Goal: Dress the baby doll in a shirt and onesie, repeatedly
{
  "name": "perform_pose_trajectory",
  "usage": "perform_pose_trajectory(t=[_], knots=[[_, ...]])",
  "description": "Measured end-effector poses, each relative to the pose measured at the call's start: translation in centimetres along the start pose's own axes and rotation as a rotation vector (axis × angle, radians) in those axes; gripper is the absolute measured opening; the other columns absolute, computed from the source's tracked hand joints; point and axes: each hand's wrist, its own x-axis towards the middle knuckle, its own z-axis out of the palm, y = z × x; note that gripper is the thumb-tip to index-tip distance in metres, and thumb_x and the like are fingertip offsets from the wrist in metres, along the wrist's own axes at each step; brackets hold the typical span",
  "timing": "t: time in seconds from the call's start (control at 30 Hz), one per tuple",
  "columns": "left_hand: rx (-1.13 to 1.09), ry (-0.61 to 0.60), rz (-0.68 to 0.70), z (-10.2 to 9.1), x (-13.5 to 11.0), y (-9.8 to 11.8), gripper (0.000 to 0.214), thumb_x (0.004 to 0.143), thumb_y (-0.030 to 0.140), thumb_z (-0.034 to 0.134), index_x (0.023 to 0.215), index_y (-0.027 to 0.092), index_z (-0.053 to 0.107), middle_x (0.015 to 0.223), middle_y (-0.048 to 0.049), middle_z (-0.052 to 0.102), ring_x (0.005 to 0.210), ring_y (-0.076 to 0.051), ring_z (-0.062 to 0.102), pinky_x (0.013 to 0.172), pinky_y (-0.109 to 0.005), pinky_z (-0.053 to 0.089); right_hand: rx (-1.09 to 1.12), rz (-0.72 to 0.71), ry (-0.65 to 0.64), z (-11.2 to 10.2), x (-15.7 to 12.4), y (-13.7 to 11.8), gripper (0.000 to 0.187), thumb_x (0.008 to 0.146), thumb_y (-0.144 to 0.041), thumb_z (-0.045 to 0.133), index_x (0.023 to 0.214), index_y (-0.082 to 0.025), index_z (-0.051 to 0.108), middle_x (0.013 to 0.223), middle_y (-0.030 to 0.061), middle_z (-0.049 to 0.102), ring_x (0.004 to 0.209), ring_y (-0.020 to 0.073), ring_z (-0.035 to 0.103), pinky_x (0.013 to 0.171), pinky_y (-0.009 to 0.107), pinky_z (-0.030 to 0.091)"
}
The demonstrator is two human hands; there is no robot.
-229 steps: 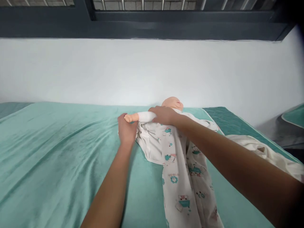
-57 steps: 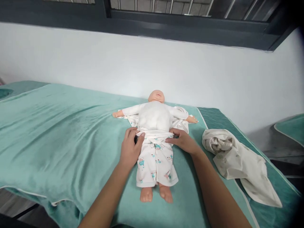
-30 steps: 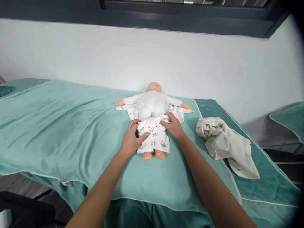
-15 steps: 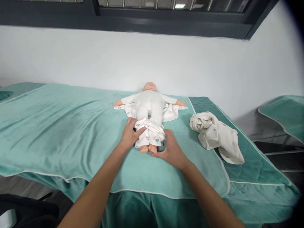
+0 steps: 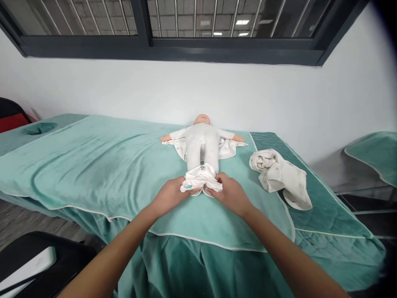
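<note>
A baby doll (image 5: 201, 142) lies on its back on a teal towel (image 5: 102, 165), arms spread, head toward the wall. A white printed top (image 5: 228, 148) lies open under its torso. Printed white pants (image 5: 200, 181) are bunched at the doll's ankles, hiding the feet. My left hand (image 5: 170, 195) grips the left side of the bunched pants, fingers closed. On the right side of that bunch my right hand (image 5: 231, 193) is closed on the cloth.
A crumpled cream garment (image 5: 281, 176) lies to the right of the doll on the bed. The white wall (image 5: 155, 91) runs close behind the doll's head, under a dark window frame (image 5: 173, 43). A black chair (image 5: 34, 260) stands at lower left.
The pants slid from the doll's waist down its legs and now bunch at its ankles. Both hands followed them toward me. The camera pulled back and tilted up.
</note>
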Motion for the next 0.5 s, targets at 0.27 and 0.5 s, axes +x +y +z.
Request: perform_pose_trajectory(t=[0.27,0.5], knots=[[0.032,-0.301,-0.097,-4.0,-3.0,3.7,0.034,0.078,0.054,0.062,0.093,0.023,0.068,0.089,-0.0007,0.070,0.078,-0.022,0.063,0.062,-0.027,0.046,0.244,0.015,-0.297,-6.7,-2.3,-3.5,0.030,0.076,-0.050,0.071,0.088,-0.025,0.059,0.081,-0.0018,0.064,0.071,0.0181,0.055,0.059,0.027,0.036],[0.137,0.065,0.191,-4.0,-8.9,9.6,0.023,0.084,0.048,0.058,0.101,0.042,0.072,0.097,-0.0004,0.072,0.085,-0.028,0.066,0.073,-0.042,0.054,0.485,0.055,-0.250,-12.4,-3.3,-6.2,0.030,0.077,-0.049,0.071,0.082,-0.021,0.061,0.075,-0.0017,0.060,0.067,0.0150,0.054,0.055,0.025,0.039]])
